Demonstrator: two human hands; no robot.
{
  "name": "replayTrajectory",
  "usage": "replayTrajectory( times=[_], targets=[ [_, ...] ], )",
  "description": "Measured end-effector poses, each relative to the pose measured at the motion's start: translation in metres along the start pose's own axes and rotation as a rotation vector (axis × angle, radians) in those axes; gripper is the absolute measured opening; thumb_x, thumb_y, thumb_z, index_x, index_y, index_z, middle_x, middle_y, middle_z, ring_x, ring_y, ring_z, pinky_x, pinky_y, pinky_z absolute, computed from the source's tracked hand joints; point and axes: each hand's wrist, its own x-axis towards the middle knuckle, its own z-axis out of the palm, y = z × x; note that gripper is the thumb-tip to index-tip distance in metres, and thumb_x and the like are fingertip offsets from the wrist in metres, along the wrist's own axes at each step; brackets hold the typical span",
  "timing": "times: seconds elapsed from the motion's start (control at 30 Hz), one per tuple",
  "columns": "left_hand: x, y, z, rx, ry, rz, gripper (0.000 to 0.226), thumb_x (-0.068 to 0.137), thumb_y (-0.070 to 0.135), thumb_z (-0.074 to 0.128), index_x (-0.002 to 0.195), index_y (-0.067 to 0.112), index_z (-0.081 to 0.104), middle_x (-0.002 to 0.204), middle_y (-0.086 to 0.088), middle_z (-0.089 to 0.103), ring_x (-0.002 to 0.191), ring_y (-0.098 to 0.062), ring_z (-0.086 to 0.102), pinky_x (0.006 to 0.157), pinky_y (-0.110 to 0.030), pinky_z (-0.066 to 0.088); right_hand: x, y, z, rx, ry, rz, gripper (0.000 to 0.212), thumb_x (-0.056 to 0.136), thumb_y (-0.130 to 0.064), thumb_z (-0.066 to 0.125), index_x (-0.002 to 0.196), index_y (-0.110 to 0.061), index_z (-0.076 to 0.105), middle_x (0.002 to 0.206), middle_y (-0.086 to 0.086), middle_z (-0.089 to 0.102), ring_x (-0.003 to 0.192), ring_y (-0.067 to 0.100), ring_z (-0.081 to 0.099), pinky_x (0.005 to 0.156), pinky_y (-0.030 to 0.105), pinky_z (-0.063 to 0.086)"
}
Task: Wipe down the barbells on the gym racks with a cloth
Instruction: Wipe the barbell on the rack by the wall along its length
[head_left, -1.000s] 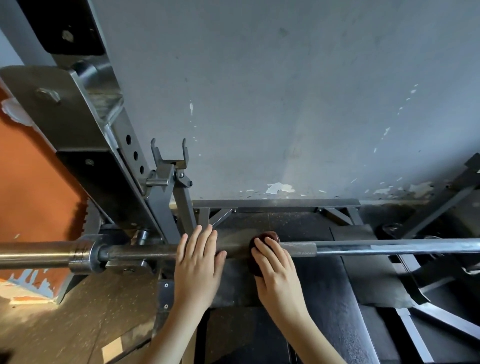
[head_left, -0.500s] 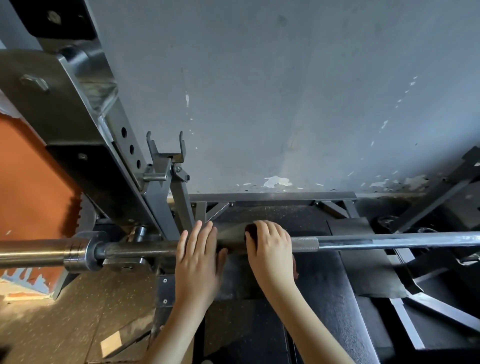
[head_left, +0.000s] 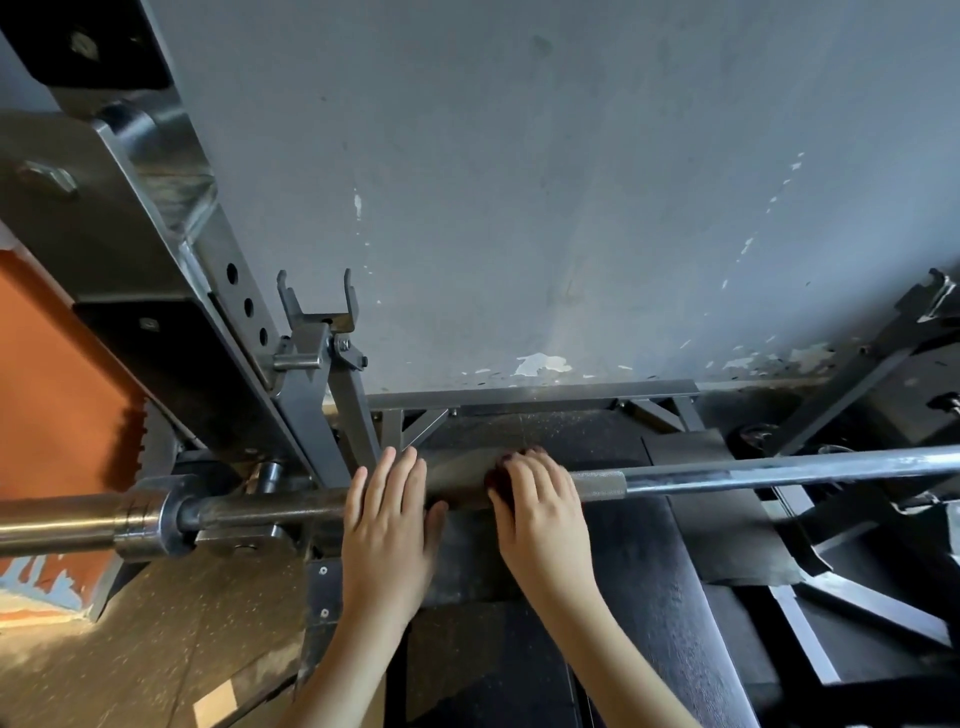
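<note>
— Where is the barbell found?
— The barbell is seen lying crosswise from the left edge to the right edge, held above the floor. Its thick collar is set at the left, just beside the rack upright.

— And the cloth?
— A dark red cloth is pressed against the bar near its middle. Only a small part is shown, at the fingertips and the left edge of the right hand, by which the rest is covered.

— How are the hands placed?
— The cloth is grasped by the right hand, whose fingers are curled over it and over the top of the bar. The left hand is laid flat on the bar just to the left, with its fingers straight and nothing clasped. A short stretch of bar is left bare between the two.

— What is seen around them?
— A knurled band is found just right of the right hand. An empty hook is fixed to the upright, farther back and higher. A grey wall with chipped paint is seen beyond, and a black mat is spread below.
</note>
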Motion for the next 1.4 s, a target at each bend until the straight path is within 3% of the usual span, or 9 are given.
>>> replayTrajectory(
  times=[0.07,0.23,0.37,0.57,0.73,0.87,1.07,1.27,1.4],
  targets=[
    [0.001,0.0,-0.001,-0.004,0.004,-0.006,0.068,0.104,0.045,0.012,0.126,0.004,0.061,0.135,-0.011,0.057,0.133,-0.029,0.045,0.116,-0.042,0.017,-0.013,0.007,-0.003,-0.031,0.024,-0.049,0.03,0.079,-0.013,0.077,0.106,-0.002,0.07,0.11,0.013,0.07,0.107,0.03,0.064,0.096,0.042,0.051],
    [0.001,-0.001,-0.002,-0.024,0.024,0.001,0.067,0.103,0.045,0.012,0.125,0.004,0.061,0.134,-0.01,0.058,0.132,-0.028,0.046,0.116,-0.043,0.019,0.043,0.002,0.004,0.052,0.032,0.13,0.011,0.084,-0.018,0.066,0.082,-0.008,0.065,0.075,0.005,0.067,0.07,0.026,0.065,0.063,0.032,0.051],
    [0.001,0.0,-0.001,-0.021,0.016,0.002,0.066,0.104,0.045,0.014,0.123,0.004,0.063,0.132,-0.01,0.059,0.13,-0.028,0.048,0.116,-0.043,0.019,-0.011,0.014,-0.007,0.017,0.043,-0.031,0.03,0.09,-0.023,0.054,0.109,-0.005,0.069,0.113,0.008,0.069,0.111,0.025,0.061,0.097,0.037,0.05],
    [0.001,0.0,0.0,-0.028,0.029,-0.009,0.067,0.103,0.046,0.013,0.125,0.005,0.061,0.133,-0.01,0.059,0.132,-0.028,0.047,0.115,-0.045,0.021,0.038,0.013,-0.002,0.082,0.015,0.129,0.012,0.088,-0.02,0.063,0.088,-0.009,0.069,0.083,0.004,0.07,0.078,0.023,0.066,0.069,0.031,0.053],
    [0.001,0.001,0.0,-0.027,0.005,-0.017,0.067,0.103,0.046,0.014,0.124,0.004,0.062,0.133,-0.01,0.059,0.131,-0.029,0.048,0.117,-0.041,0.016,-0.018,0.027,-0.015,0.01,0.036,-0.015,0.028,0.086,-0.016,0.067,0.112,-0.005,0.069,0.115,0.009,0.069,0.113,0.025,0.061,0.099,0.038,0.049],
    [0.001,-0.001,0.001,-0.019,0.003,-0.015,0.066,0.103,0.045,0.015,0.125,0.005,0.062,0.133,-0.01,0.058,0.132,-0.029,0.047,0.116,-0.044,0.019,0.026,0.029,-0.013,0.033,0.076,0.09,0.024,0.091,-0.024,0.052,0.096,-0.008,0.069,0.098,0.008,0.071,0.093,0.027,0.068,0.084,0.038,0.056],
    [0.001,0.0,0.001,-0.017,-0.008,-0.028,0.069,0.103,0.046,0.012,0.124,0.004,0.063,0.132,-0.01,0.06,0.13,-0.029,0.049,0.117,-0.042,0.016,-0.027,0.037,-0.017,-0.025,0.057,-0.023,0.033,0.086,-0.015,0.054,0.114,-0.005,0.068,0.121,0.009,0.066,0.119,0.024,0.055,0.102,0.038,0.045],
    [0.0,0.001,0.001,-0.003,0.028,-0.009,0.058,0.099,0.041,0.026,0.123,0.003,0.063,0.131,-0.01,0.06,0.13,-0.029,0.048,0.115,-0.045,0.022,0.019,0.04,-0.017,0.061,0.066,0.13,0.014,0.09,-0.013,0.06,0.1,-0.006,0.068,0.097,0.008,0.07,0.093,0.026,0.066,0.082,0.045,0.056],
    [0.005,0.007,-0.001,-0.012,-0.005,-0.07,0.072,0.102,0.048,0.011,0.122,0.004,0.064,0.131,-0.009,0.061,0.13,-0.028,0.049,0.116,-0.042,0.013,-0.022,0.037,-0.015,-0.001,0.122,0.062,0.028,0.086,-0.008,0.066,0.113,-0.002,0.069,0.116,0.01,0.068,0.115,0.026,0.059,0.11,0.04,0.038]
  ],
)
